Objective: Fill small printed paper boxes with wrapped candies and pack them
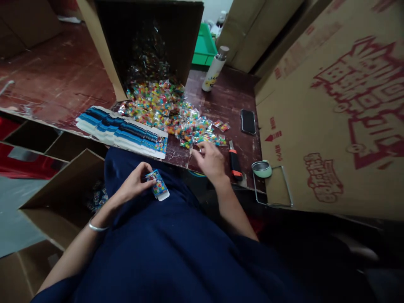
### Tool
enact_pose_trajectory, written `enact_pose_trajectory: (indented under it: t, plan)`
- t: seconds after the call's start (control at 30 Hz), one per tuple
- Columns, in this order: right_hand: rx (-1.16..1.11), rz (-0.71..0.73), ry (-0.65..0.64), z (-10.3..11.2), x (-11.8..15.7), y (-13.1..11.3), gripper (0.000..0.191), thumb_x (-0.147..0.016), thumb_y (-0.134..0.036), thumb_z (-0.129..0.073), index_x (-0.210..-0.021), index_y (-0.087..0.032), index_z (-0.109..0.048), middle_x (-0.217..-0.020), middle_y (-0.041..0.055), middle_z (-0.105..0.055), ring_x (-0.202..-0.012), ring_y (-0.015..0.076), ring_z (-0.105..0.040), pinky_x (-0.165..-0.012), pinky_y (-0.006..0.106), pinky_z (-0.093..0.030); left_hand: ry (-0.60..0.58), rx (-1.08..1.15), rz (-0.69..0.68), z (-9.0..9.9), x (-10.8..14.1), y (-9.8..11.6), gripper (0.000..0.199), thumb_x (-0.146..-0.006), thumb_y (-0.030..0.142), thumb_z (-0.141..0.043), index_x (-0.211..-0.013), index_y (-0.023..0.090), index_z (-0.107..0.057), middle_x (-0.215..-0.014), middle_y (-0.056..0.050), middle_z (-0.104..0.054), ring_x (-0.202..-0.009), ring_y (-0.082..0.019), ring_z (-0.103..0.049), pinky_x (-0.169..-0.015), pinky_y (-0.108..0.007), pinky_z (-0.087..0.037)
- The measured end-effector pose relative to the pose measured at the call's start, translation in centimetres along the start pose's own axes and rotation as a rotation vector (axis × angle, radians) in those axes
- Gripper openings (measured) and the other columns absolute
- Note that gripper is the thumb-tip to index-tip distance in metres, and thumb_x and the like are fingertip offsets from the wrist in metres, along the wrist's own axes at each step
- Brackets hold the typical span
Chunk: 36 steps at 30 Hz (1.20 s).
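My left hand (138, 183) pinches a small blue printed box (158, 185) over my lap, its white flap hanging at the lower end. At the table's front edge, my right hand (210, 160) touches the near side of a heap of small clear packets of colourful candy (170, 109). Its thumb and index finger are close together; whether a packet is between them is hidden. Left of that hand lies a long overlapping row of flat blue and white boxes (123, 131).
A large carton (110, 54) stands open behind the heap. A white bottle (215, 69), a phone (248, 121) and an orange-black cutter (235, 162) are to the right, beside a printed carton (296, 126). An open box (63, 202) stands at lower left.
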State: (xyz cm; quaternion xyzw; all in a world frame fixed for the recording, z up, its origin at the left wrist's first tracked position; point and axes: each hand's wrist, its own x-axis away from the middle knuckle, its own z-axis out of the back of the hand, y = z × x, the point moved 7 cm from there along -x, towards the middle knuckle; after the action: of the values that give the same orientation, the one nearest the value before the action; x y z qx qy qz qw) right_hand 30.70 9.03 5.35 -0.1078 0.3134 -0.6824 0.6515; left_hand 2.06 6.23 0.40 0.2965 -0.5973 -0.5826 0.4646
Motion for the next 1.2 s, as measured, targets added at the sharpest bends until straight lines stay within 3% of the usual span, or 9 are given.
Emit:
enact_pose_trajectory:
  t: [0.13, 0.27, 0.43, 0.57, 0.63, 0.73, 0.9, 1.07, 1.2]
  plan:
    - [0.261, -0.316, -0.022, 1.6, -0.7, 8.7, 0.031, -0.092, -0.043, -0.07, -0.107, -0.015, -0.072, -0.108, 0.0177, -0.072, -0.099, 0.0317, -0.067, -0.086, 0.042, -0.051, -0.291, -0.369, 0.023, 1.7, 0.5, 0.1, 0.059, -0.076, 0.029, -0.077, -0.133, 0.024, -0.061, -0.097, -0.001, -0.069, -0.079, -0.017, -0.066, -0.072, -0.024, -0.051]
    - [0.127, -0.266, -0.022, -0.9, -1.2, 9.8, 0.026, -0.09, -0.042, -0.07, -0.097, -0.018, -0.076, -0.103, 0.013, -0.072, -0.085, 0.0252, -0.066, -0.082, 0.038, -0.051, -0.539, -0.452, 0.073, 1.0, 1.8, 0.2, 0.031, -0.08, 0.03, -0.073, -0.11, 0.022, -0.076, -0.093, -0.003, -0.077, -0.08, -0.02, -0.07, -0.071, -0.024, -0.051]
    - [-0.044, -0.057, 0.154, -2.3, -2.0, 5.8, 0.017, -0.09, -0.034, -0.066, -0.086, -0.021, -0.074, -0.104, 0.0115, -0.074, -0.105, 0.0289, -0.065, -0.096, 0.044, -0.05, -0.283, -0.147, 0.045, 0.0, 0.7, 0.6, 0.043, -0.084, 0.034, -0.074, -0.124, 0.02, -0.07, -0.109, -0.008, -0.079, -0.089, -0.022, -0.073, -0.077, -0.029, -0.056]
    - [-0.344, -0.057, 0.205, -1.5, -2.2, 3.0, 0.02, -0.093, -0.038, -0.065, -0.086, -0.021, -0.07, -0.084, 0.004, -0.073, -0.079, 0.021, -0.066, -0.08, 0.036, -0.053, -0.074, 0.023, 0.057, -0.7, -0.6, -0.3, 0.049, -0.082, 0.04, -0.077, -0.124, 0.016, -0.068, -0.109, -0.01, -0.079, -0.084, -0.023, -0.075, -0.076, -0.033, -0.059]
    - [-0.512, -0.058, 0.175, -1.0, -1.9, 1.0, 0.02, -0.092, -0.04, -0.069, -0.087, -0.021, -0.07, -0.077, 0.0003, -0.07, -0.067, 0.0168, -0.063, -0.07, 0.031, -0.052, -0.015, 0.053, 0.066, -1.2, -0.9, -0.7, 0.049, -0.078, 0.041, -0.082, -0.118, 0.015, -0.071, -0.108, -0.011, -0.079, -0.081, -0.023, -0.076, -0.075, -0.033, -0.059]
    - [-0.655, -0.005, 0.09, -0.7, -0.9, -3.0, 0.018, -0.09, -0.039, -0.073, -0.086, -0.022, -0.071, -0.08, 0.0006, -0.073, -0.07, 0.0165, -0.067, -0.07, 0.031, -0.054, 0.017, 0.114, 0.042, -2.2, -1.0, -0.5, 0.045, -0.075, 0.041, -0.085, -0.11, 0.015, -0.074, -0.104, -0.01, -0.08, -0.086, -0.024, -0.077, -0.082, -0.036, -0.06]
    - [-0.628, 0.12, -0.148, -2.2, 0.6, -8.0, 0.013, -0.093, -0.035, -0.072, -0.087, -0.023, -0.074, -0.082, 0.0017, -0.074, -0.073, 0.0184, -0.068, -0.071, 0.034, -0.057, 0.073, 0.207, -0.001, -2.5, -0.5, 0.7, 0.044, -0.076, 0.039, -0.086, -0.111, 0.015, -0.073, -0.103, -0.008, -0.079, -0.086, -0.023, -0.076, -0.082, -0.035, -0.062]
    - [-0.467, 0.355, -0.185, -3.4, 1.4, -10.3, 0.016, -0.095, -0.036, -0.071, -0.085, -0.024, -0.077, -0.107, 0.008, -0.076, -0.108, 0.0267, -0.069, -0.101, 0.047, -0.054, 0.182, 0.237, -0.07, -1.8, -0.1, 1.3, 0.047, -0.078, 0.04, -0.086, -0.114, 0.016, -0.069, -0.1, -0.006, -0.076, -0.081, -0.02, -0.075, -0.075, -0.031, -0.062]
    - [-0.659, 0.27, -0.226, -4.4, 2.4, -9.8, 0.029, -0.097, -0.046, -0.067, -0.115, -0.024, -0.075, -0.128, 0.0101, -0.072, -0.118, 0.0254, -0.069, -0.101, 0.042, -0.058, 0.286, 0.315, -0.172, -1.0, 0.2, 1.9, 0.061, -0.078, 0.035, -0.087, -0.13, 0.02, -0.059, -0.091, -0.001, -0.073, -0.075, -0.016, -0.072, -0.072, -0.026, -0.061]
